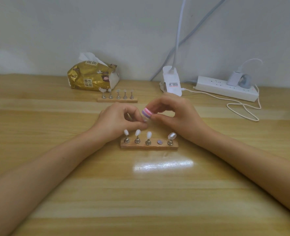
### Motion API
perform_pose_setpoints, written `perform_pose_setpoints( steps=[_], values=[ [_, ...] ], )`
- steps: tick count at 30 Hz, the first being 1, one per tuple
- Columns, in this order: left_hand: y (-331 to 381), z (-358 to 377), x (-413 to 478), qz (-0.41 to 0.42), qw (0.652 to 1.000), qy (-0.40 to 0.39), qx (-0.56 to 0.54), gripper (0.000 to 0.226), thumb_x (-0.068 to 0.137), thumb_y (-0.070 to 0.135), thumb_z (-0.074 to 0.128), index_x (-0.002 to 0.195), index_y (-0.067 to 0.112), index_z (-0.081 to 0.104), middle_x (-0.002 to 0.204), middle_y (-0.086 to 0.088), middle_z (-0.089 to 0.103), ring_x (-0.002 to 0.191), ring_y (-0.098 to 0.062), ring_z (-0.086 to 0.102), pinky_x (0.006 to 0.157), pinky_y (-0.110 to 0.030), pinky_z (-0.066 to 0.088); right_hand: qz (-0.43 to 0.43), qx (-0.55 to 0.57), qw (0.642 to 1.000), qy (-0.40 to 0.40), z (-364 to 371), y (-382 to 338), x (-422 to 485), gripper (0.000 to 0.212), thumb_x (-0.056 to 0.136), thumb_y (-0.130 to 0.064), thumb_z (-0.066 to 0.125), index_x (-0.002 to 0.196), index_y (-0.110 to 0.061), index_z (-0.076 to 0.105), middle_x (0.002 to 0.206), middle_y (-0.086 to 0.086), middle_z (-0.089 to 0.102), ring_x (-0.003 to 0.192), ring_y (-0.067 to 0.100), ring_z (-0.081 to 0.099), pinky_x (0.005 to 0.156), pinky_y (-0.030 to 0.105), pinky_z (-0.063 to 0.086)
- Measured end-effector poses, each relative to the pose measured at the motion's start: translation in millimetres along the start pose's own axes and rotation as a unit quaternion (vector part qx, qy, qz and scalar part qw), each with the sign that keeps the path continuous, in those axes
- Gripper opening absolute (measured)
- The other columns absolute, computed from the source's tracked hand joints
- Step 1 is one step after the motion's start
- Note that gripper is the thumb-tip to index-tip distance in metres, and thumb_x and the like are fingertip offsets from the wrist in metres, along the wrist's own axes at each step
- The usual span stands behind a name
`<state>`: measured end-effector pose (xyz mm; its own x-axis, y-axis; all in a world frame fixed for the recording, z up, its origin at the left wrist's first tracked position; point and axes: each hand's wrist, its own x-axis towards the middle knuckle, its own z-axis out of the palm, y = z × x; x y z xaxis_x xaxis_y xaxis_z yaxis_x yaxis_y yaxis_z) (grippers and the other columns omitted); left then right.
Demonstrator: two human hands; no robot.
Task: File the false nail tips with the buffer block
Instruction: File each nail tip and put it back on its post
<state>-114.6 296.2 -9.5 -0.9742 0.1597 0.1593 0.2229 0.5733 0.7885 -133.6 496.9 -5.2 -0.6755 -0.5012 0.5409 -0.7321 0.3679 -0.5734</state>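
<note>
Pink, white and purple layered foam buffer block (147,112): pinched between the thumb and curled fingers of the right hand (173,116), raised above the table between both hands. The left hand (118,120) pinches a small clear false nail tip (146,120) just under the block's lower face. Contact looks likely but is too blurred to confirm. Fingers hide whether the tip's metal peg is attached.

Risks (judgement):
- The tip is small and slick, so a hard stroke could flick it out of the pinch.
- The block's edge may rub the left fingertips instead of the tip.
- Both wrists hover just behind the narrow light wooden strip (149,146), which carries four pale nail tips (137,132) on upright metal pegs. A sagging wrist could topple them.
- One slot holds only a bare grey magnet disc (159,142), between the third and last pegs.

Surface: glossy wood-grain table (158,193), with a glare patch in front of the strip. A dropped tip would likely skid.

Room: a second wooden strip (118,100) with five tips sits further back, with a gold tissue pack (89,77) behind it. To the right are a white adapter (172,82) and a white power strip (226,90), and a white cable (243,108) loops across the table. The wall (123,31) is pale.
</note>
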Motion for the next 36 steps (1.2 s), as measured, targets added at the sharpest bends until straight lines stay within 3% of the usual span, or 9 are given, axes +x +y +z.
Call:
perform_pose_setpoints(
  steps=[3,6,9,12,16,25,28,32,36],
  values=[
    [-0.3,-0.2,-0.3,-0.003,1.0,0.003,0.002,0.011,0.071,0.032,0.084,0.074,0.026,0.076,0.055,0.013,0.062,0.056,-0.005,0.053,0.069,-0.028,0.044,-0.026,-0.008,1.0,-0.016,0.6,-0.9,-0.5,0.017,0.086,-0.001,0.076,0.102,-0.003,0.073,0.096,0.006,0.069,0.091,0.017,0.067,0.087,0.033,0.056],
    [-0.5,-0.5,-0.8,-0.001,1.0,0.001,-0.001,0.014,0.07,0.033,0.085,0.07,0.024,0.074,0.058,0.011,0.064,0.056,-0.006,0.054,0.071,-0.032,0.047,0.003,0.003,1.0,-0.005,-0.5,0.4,-0.1,0.016,0.085,0.0,0.076,0.101,-0.001,0.072,0.097,0.009,0.07,0.091,0.02,0.068,0.087,0.039,0.056],
    [-0.6,-0.7,-1.0,0.0,1.0,-0.001,-0.002,0.016,0.071,0.035,0.083,0.078,0.023,0.076,0.062,0.008,0.066,0.057,-0.008,0.054,0.07,-0.032,0.046,-0.037,-0.011,0.999,-0.012,1.4,-2.4,-1.0,0.013,0.087,-0.004,0.076,0.101,-0.003,0.073,0.096,0.008,0.07,0.091,0.018,0.066,0.086,0.033,0.055],
    [-0.6,-0.1,0.1,-0.001,1.0,-0.001,-0.004,0.013,0.071,0.033,0.085,0.071,0.025,0.074,0.06,0.009,0.065,0.058,-0.008,0.055,0.072,-0.034,0.048,-0.002,0.002,1.0,-0.003,0.0,-0.8,-0.9,0.013,0.087,-0.005,0.075,0.1,-0.002,0.072,0.095,0.009,0.069,0.09,0.019,0.067,0.086,0.038,0.055],
    [-1.6,0.4,1.0,-0.001,1.0,0.002,-0.004,0.012,0.071,0.033,0.084,0.073,0.026,0.075,0.057,0.01,0.063,0.056,-0.006,0.054,0.07,-0.03,0.045,-0.038,-0.011,0.999,-0.024,0.2,-2.4,-0.4,0.014,0.087,-0.003,0.075,0.101,-0.003,0.073,0.095,0.005,0.068,0.091,0.017,0.065,0.086,0.031,0.055],
    [-3.2,-0.2,0.9,0.0,1.0,0.001,-0.01,0.014,0.07,0.033,0.085,0.065,0.031,0.072,0.059,0.011,0.065,0.056,-0.004,0.053,0.071,-0.029,0.046,-0.004,-0.024,1.0,-0.015,-2.0,1.0,0.0,0.014,0.087,-0.004,0.075,0.101,-0.006,0.075,0.095,0.007,0.068,0.089,0.013,0.063,0.086,0.032,0.053],
    [-3.4,-0.4,0.7,0.004,1.0,-0.002,-0.013,0.015,0.071,0.034,0.085,0.065,0.031,0.072,0.058,0.011,0.064,0.056,-0.006,0.053,0.071,-0.03,0.044,-0.046,-0.043,0.998,-0.018,-1.8,0.2,-0.7,0.016,0.086,-0.003,0.076,0.101,-0.007,0.075,0.095,0.007,0.068,0.087,0.013,0.061,0.083,0.028,0.052],
    [-3.4,0.2,1.5,0.004,1.0,-0.002,-0.012,0.014,0.07,0.033,0.085,0.066,0.03,0.072,0.06,0.012,0.065,0.058,-0.005,0.054,0.074,-0.032,0.046,-0.017,-0.039,0.999,-0.005,-2.9,1.0,-0.8,0.017,0.086,-0.003,0.076,0.102,-0.008,0.076,0.094,0.007,0.067,0.086,0.007,0.059,0.084,0.021,0.048],
    [-3.2,0.1,1.8,0.005,1.0,-0.004,-0.008,0.013,0.071,0.034,0.084,0.069,0.028,0.073,0.059,0.011,0.064,0.058,-0.007,0.053,0.072,-0.03,0.045,-0.059,-0.058,0.996,-0.023,-1.3,-0.4,-1.4,0.019,0.085,-0.001,0.076,0.103,-0.008,0.075,0.095,0.008,0.066,0.086,0.009,0.06,0.083,0.023,0.049]
  ],
)
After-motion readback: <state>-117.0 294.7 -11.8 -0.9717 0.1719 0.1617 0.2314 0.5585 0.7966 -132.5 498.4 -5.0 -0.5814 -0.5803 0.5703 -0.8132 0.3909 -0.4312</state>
